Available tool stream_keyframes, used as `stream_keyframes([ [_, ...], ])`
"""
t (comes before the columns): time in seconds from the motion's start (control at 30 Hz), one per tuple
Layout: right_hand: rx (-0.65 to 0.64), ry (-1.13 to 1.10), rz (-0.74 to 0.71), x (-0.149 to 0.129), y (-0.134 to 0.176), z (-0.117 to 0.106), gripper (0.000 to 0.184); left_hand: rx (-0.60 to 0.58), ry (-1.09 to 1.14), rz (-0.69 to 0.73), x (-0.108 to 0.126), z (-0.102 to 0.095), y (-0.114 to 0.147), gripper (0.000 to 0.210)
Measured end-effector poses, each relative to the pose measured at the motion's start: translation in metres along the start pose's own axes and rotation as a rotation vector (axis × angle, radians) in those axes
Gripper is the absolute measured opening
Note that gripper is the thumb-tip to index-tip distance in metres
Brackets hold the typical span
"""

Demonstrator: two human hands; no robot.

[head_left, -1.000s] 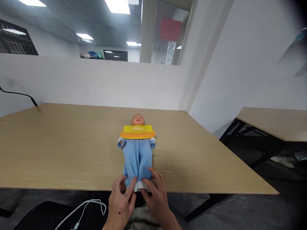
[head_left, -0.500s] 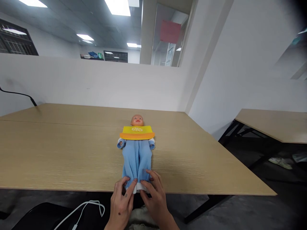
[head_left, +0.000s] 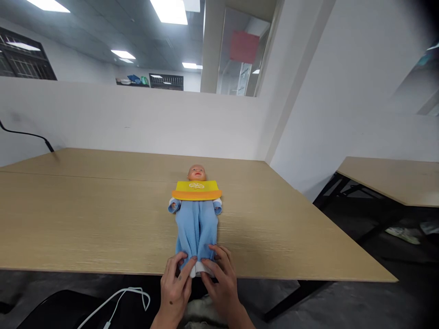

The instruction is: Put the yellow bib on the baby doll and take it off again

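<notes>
A baby doll [head_left: 196, 173] lies on its back on the wooden table, head toward the wall and feet at the front edge. It wears light blue trousers [head_left: 196, 224] with white cuffs and blue sleeve ends. Across its chest lies a yellow bib [head_left: 196, 189] with an orange lower edge and a white round print. My left hand [head_left: 176, 281] pinches the trouser hem at the left leg. At the other leg, my right hand [head_left: 221, 276] has its fingers closed on the hem, next to the white cuff [head_left: 201, 269]. The doll's feet are hidden.
The wooden table [head_left: 103, 219] ends just before my body. A white cable [head_left: 118, 297] lies on a black surface at lower left. A black cable [head_left: 30, 134] reaches the table's far left corner. A second table [head_left: 394, 180] stands at right, with a shoe [head_left: 403, 235] below.
Almost nothing differs. The view has shifted very slightly, and both hands stay at the trouser hems.
</notes>
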State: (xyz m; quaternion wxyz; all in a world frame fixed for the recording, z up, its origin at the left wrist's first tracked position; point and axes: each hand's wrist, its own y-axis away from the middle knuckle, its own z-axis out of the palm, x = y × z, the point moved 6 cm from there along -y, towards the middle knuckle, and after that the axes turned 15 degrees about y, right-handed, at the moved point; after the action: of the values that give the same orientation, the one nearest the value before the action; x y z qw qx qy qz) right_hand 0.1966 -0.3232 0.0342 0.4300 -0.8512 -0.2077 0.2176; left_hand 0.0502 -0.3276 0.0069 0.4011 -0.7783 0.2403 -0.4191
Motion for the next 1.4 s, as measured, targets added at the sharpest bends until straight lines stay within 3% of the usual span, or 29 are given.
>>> stream_keyframes([
  [0.4,0.031,-0.045,0.012,0.002,-0.001,0.002,0.02,0.056,0.032,0.028,-0.004,0.0,-0.002,0.033],
  [0.73,0.042,-0.002,0.051,0.0,-0.006,0.005,0.022,0.011,0.036,0.038,-0.022,0.002,0.001,0.035],
  [0.97,0.052,-0.015,0.066,0.006,0.005,0.001,0.028,0.034,0.009,-0.058,-0.014,0.002,0.002,0.03],
  [1.2,0.069,0.006,0.165,0.016,0.015,0.0,0.034,-0.021,-0.142,0.004,-0.009,-0.001,0.002,0.035],
  [1.4,-0.034,-0.16,0.201,0.014,0.012,0.0,0.017,0.011,-0.021,0.01,0.003,-0.013,0.002,0.036],
])
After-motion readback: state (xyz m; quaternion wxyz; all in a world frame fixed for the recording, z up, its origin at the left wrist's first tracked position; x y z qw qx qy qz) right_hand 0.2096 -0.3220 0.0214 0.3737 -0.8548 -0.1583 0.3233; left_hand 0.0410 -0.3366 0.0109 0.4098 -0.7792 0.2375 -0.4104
